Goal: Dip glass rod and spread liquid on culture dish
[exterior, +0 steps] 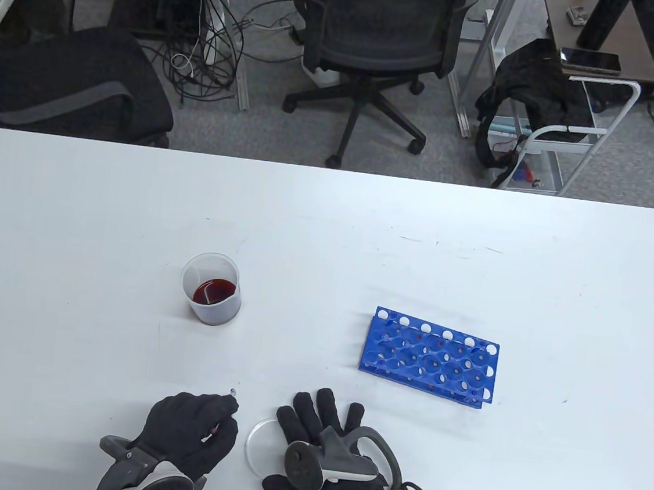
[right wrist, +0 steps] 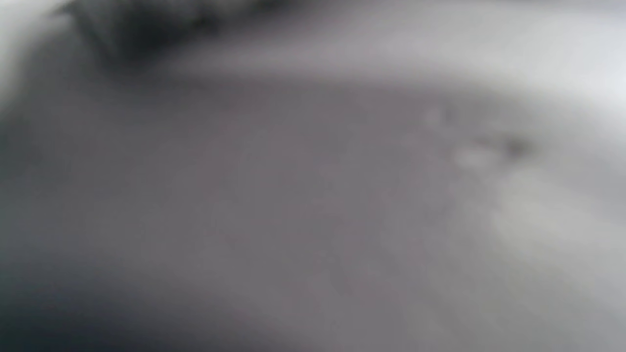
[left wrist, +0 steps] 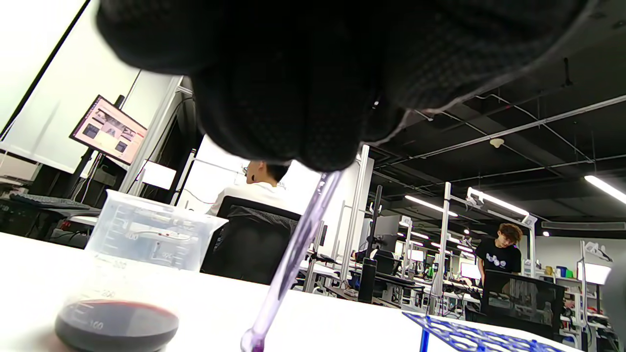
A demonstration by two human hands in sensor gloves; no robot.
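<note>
My left hand [exterior: 191,429] grips a thin glass rod [left wrist: 293,254]; its tip [exterior: 233,391] pokes out past my fingers, just above the table. In the left wrist view the rod slants down from my fingers [left wrist: 293,98], tinted purple, its tip near the table. A clear beaker [exterior: 211,289] with dark red liquid stands farther back on the left; it also shows in the left wrist view [left wrist: 142,274]. My right hand [exterior: 322,431] lies flat with spread fingers on the clear culture dish [exterior: 258,433], covering most of it. The right wrist view is a grey blur.
A blue test tube rack [exterior: 431,358] lies on the white table [exterior: 71,230] to the right of the beaker; its corner shows in the left wrist view [left wrist: 464,335]. Office chairs [exterior: 377,46] and a cart [exterior: 553,146] stand beyond the table's far edge.
</note>
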